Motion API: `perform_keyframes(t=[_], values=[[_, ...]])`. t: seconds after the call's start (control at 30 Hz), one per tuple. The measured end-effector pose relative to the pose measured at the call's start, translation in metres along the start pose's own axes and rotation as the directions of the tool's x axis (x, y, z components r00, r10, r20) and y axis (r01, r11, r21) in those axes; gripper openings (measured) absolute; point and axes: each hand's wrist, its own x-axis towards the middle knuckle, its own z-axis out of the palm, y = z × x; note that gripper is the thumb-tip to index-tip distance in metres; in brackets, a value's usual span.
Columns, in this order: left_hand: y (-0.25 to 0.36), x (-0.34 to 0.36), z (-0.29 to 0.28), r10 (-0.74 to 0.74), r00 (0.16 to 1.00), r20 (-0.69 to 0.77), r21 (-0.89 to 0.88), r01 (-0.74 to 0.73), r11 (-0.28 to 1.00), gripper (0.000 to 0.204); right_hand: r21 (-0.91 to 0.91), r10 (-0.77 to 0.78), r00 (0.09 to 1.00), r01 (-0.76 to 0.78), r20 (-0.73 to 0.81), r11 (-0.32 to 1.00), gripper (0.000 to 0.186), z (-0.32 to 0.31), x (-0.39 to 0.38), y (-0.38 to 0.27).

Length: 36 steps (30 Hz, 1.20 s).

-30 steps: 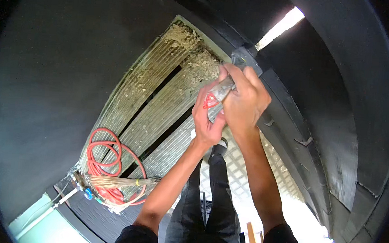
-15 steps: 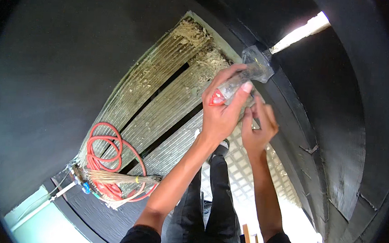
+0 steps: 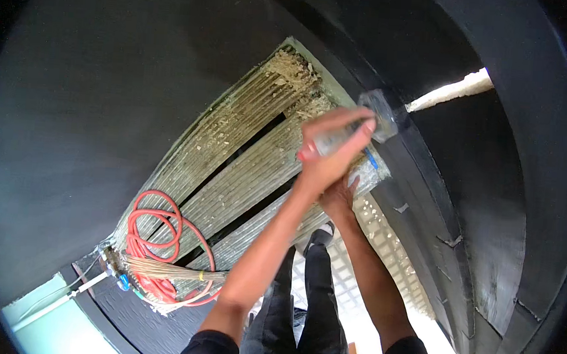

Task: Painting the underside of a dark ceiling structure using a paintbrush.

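My left hand (image 3: 328,147) is closed round a clear, bottle-like plastic thing (image 3: 381,117) with a red end by the palm. Motion blurs it, and its wide, see-through end points up and right, against the dark wall. Below and behind my left wrist is my right hand (image 3: 340,195), low over the edge of the ribbed slats (image 3: 238,167). One finger stands apart from it and nothing shows in it; my left forearm hides part of the hand. A small blue piece (image 3: 370,159) shows just under the clear plastic.
Pale shavings or crumbs (image 3: 294,72) lie heaped at the slats' far end. At the left, a coiled red hose (image 3: 176,222) lies with a bundle of thin sticks (image 3: 165,269). Dark curved panels (image 3: 480,184) rise on the right, with a bright gap (image 3: 454,90). Tiled floor (image 3: 390,250) is below.
My right hand has moved down and left, from beside the clear plastic thing to beneath my left wrist. My left hand has shifted slightly, still holding that thing. The view has tilted a little.
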Motion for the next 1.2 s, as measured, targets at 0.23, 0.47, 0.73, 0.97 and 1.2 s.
perform_keyframes(t=[0.23,0.47,0.73,0.97,1.2], values=[[-0.026,0.114,-0.067,-0.038,0.999,0.009,-0.238,0.039,0.971,0.025,-0.087,0.04,0.995,-0.032,0.091,0.996,0.121,-0.015,-0.004,-0.013],[-0.029,0.139,-0.056,0.282,0.872,-0.4,-0.044,-0.325,0.945,0.024,-0.054,0.002,0.999,-0.005,-0.042,0.999,0.12,-0.009,-0.007,0.005],[-0.013,0.04,-0.005,0.019,0.913,-0.407,0.05,0.002,0.999,0.027,-0.06,0.019,0.998,-0.016,0.058,0.998,0.116,-0.004,-0.004,-0.024],[-0.016,-0.064,0.029,-0.053,0.991,0.124,0.142,0.035,0.989,0.023,0.308,-0.047,0.997,0.062,-0.057,0.949,0.115,0.033,0.016,0.049],[-0.03,0.076,-0.075,-0.205,0.977,0.065,-0.153,0.213,0.965,0.042,-0.027,-0.009,1.0,0.01,0.023,1.0,0.118,-0.017,-0.008,-0.007]])
